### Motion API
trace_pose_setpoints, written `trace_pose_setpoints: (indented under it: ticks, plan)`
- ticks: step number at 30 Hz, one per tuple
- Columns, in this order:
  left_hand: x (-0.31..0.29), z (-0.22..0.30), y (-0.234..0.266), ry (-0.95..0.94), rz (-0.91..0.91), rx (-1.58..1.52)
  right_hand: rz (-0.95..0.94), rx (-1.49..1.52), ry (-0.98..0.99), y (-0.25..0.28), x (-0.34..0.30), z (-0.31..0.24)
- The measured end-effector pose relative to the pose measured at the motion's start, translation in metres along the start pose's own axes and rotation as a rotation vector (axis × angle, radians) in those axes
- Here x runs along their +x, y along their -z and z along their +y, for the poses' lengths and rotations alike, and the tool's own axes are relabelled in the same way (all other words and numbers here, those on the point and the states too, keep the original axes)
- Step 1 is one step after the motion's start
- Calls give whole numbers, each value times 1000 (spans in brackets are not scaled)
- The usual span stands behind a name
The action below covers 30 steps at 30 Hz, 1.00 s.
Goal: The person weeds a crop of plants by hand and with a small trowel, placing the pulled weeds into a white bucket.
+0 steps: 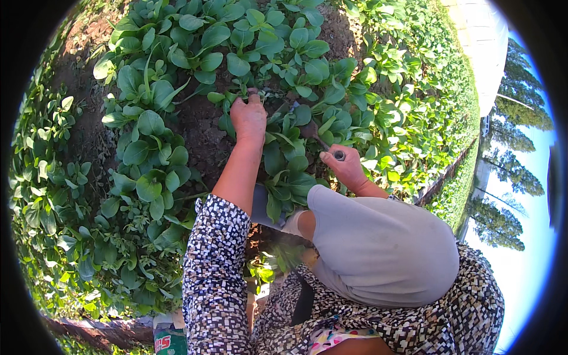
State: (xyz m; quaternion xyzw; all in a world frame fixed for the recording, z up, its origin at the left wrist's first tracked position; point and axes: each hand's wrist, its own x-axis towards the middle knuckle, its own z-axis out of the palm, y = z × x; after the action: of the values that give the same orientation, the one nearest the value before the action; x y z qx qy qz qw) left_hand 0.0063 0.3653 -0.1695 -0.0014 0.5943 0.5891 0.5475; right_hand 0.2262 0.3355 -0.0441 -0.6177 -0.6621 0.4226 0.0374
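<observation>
My left hand (248,116) reaches forward into a bed of leafy green plants (284,154) and is closed on stems or weeds at the soil line; what it grips is mostly hidden under the fingers. My right hand (345,167) is closed around the handle of a small hand tool (332,151), whose dark metal shaft runs up-left into the leaves; its working end is hidden by foliage. Both hands sit close together, about a hand's width apart, above dark bare soil (201,127). My bent knee in grey cloth (378,242) lies just below the right hand.
Dense rows of broad-leaved greens (148,136) fill the bed on all sides, with smaller weeds at the left (65,195). A raised edge (449,171) borders the bed at right, with trees (509,171) and a pale structure (485,41) beyond. A printed container (168,337) stands near the bottom.
</observation>
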Motion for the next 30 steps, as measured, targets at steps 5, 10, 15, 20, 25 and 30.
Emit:
trace_pose_setpoints:
  ticks: [5,10,15,20,25,30]
  plan:
    - [-1,9,-4,-240,-143,627,33,-191,176,-5,12,-2]
    - [6,30,-28,-350,-391,1150,-19,-240,136,-4,21,-16]
    - [22,4,-34,-319,-411,1318,12,-153,89,-12,17,-18]
    - [22,-1,-28,-295,-394,1075,27,-629,379,-11,17,-27]
    - [28,-29,-23,-334,-133,870,22,-739,446,-6,10,-23]
    - [80,-80,18,-372,-27,542,37,-693,606,-7,11,-39]
